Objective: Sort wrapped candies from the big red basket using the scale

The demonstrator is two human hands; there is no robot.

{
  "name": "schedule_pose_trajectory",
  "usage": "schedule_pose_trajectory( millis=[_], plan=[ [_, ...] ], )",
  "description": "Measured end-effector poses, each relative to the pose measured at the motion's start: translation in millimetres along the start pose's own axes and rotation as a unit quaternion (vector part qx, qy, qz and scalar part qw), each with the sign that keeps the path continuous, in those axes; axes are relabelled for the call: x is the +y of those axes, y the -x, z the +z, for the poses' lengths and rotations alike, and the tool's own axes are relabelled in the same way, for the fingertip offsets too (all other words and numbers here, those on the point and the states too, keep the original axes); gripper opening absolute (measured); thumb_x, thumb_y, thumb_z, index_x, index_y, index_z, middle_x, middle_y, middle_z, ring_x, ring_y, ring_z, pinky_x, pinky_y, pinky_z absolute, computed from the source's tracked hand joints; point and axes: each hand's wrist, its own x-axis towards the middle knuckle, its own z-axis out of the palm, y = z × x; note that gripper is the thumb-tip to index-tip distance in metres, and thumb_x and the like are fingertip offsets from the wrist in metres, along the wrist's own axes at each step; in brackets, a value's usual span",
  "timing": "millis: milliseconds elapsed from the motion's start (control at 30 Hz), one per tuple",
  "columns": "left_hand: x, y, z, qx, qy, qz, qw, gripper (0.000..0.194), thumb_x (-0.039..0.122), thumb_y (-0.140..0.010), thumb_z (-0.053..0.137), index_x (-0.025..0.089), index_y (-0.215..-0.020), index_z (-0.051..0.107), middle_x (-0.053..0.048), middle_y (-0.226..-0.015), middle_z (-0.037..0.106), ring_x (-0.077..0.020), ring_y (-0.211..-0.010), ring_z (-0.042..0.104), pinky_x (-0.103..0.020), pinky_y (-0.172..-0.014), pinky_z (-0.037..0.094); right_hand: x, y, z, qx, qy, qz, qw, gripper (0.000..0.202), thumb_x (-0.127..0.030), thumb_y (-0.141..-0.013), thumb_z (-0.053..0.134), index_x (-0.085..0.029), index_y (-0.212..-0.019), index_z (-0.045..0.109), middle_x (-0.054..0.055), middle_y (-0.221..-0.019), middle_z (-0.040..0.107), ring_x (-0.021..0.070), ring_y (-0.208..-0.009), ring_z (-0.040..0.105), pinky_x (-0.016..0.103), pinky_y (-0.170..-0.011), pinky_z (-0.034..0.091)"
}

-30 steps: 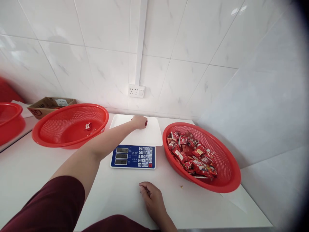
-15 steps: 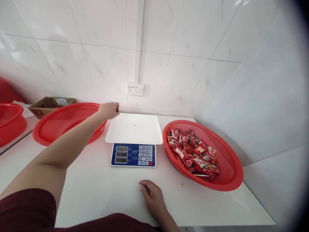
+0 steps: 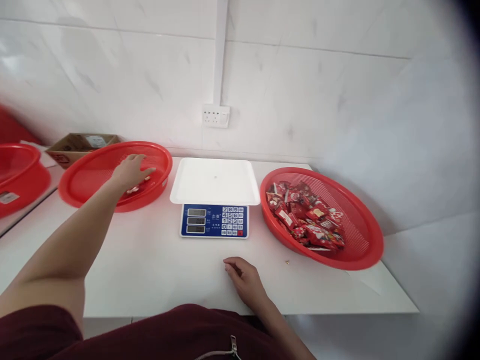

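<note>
My left hand (image 3: pixel 132 171) reaches into the red perforated basket (image 3: pixel 69 189) on the left, palm down, fingers apart. Below it lie a few small red and white packets (image 3: pixel 133 190), partly hidden by the hand. Near the table's front edge rests my right hand (image 3: pixel 245 281), fingers loosely curled, with nothing visible in them. Between the two baskets stands a scale with a bare white tray (image 3: pixel 215 181) and a blue keypad panel (image 3: pixel 214 221). A second red basket (image 3: pixel 363 245), on the right, holds a heap of red snack packets (image 3: pixel 305 217).
At the far left is another red basket (image 3: pixel 28 187), partly out of view. A cardboard box (image 3: pixel 62 155) stands behind the left basket. A tiny gold-coloured bit (image 3: pixel 287 262) lies on the white table (image 3: pixel 150 270). A wall socket (image 3: pixel 216 116) sits behind the scale.
My left hand has moved left from beside the scale tray into the left basket, and its fingers have spread; the dark red thing in it no longer shows. My right hand stays by the front edge.
</note>
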Motion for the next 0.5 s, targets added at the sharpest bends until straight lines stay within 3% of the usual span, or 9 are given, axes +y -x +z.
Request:
schedule_pose_trajectory(
  millis=[100, 233, 300, 367, 400, 500],
  plan=[
    [16, 34, 17.2, 0.076, 0.058, 0.048, 0.994, 0.028, 0.042, -0.086, 0.041, 0.022, -0.1, 0.054, -0.003, -0.091, 0.065, -0.0215, -0.095, 0.059, -0.031, -0.075, 0.048, -24, 0, -31, -0.004, 0.031, -0.047, 0.998, 0.022, -0.025, -0.086, 0.046, -0.021, -0.097, 0.064, 0.004, -0.086, 0.067, 0.0156, -0.077, 0.062, 0.026, -0.068, 0.05],
    [35, 83, 56.5, 0.161, 0.146, 0.115, 0.969, 0.023, 0.037, -0.082, 0.049, 0.019, -0.093, 0.057, -0.004, -0.089, 0.064, -0.0187, -0.083, 0.061, -0.029, -0.072, 0.048, -54, -14, -102, 0.075, 0.132, -0.078, 0.985, 0.021, -0.027, -0.087, 0.046, -0.023, -0.099, 0.063, 0.004, -0.092, 0.067, 0.0161, -0.084, 0.062, 0.027, -0.073, 0.049],
    [50, 107, 83.3, 0.058, 0.235, 0.211, 0.947, 0.016, 0.032, -0.083, 0.049, 0.019, -0.086, 0.059, -0.003, -0.082, 0.065, -0.0161, -0.077, 0.062, -0.026, -0.07, 0.049, -57, -30, -141, 0.128, 0.179, -0.044, 0.974, 0.023, -0.028, -0.087, 0.046, -0.024, -0.102, 0.062, 0.004, -0.1, 0.066, 0.0175, -0.092, 0.061, 0.028, -0.077, 0.049],
    [68, 129, 111.6, -0.073, 0.309, 0.254, 0.914, 0.015, 0.028, -0.085, 0.047, 0.019, -0.088, 0.059, -0.003, -0.083, 0.066, -0.0141, -0.075, 0.062, -0.023, -0.068, 0.049, -48, -48, -175, 0.15, 0.219, 0.019, 0.964, 0.024, -0.028, -0.087, 0.046, -0.024, -0.105, 0.061, 0.004, -0.108, 0.065, 0.0191, -0.098, 0.059, 0.033, -0.084, 0.047],
    [75, 138, 125.0, -0.132, 0.336, 0.253, 0.898, 0.017, 0.027, -0.086, 0.045, 0.019, -0.09, 0.059, -0.003, -0.083, 0.066, -0.013, -0.073, 0.061, -0.022, -0.066, 0.049, -40, -57, -188, 0.139, 0.229, 0.061, 0.961, 0.026, -0.029, -0.086, 0.046, -0.023, -0.108, 0.06, 0.005, -0.11, 0.064, 0.0198, -0.1, 0.059, 0.034, -0.087, 0.046],
    [86, 153, 157.0, -0.279, 0.353, 0.253, 0.856, 0.021, 0.029, -0.087, 0.043, 0.02, -0.093, 0.061, -0.003, -0.083, 0.066, -0.013, -0.072, 0.059, -0.022, -0.067, 0.048, -15, -81, -206, 0.022, 0.22, 0.151, 0.964, 0.044, -0.04, -0.083, 0.051, -0.02, -0.123, 0.051, 0.009, -0.125, 0.056, 0.0234, -0.11, 0.055, 0.035, -0.09, 0.044]
  ],
)
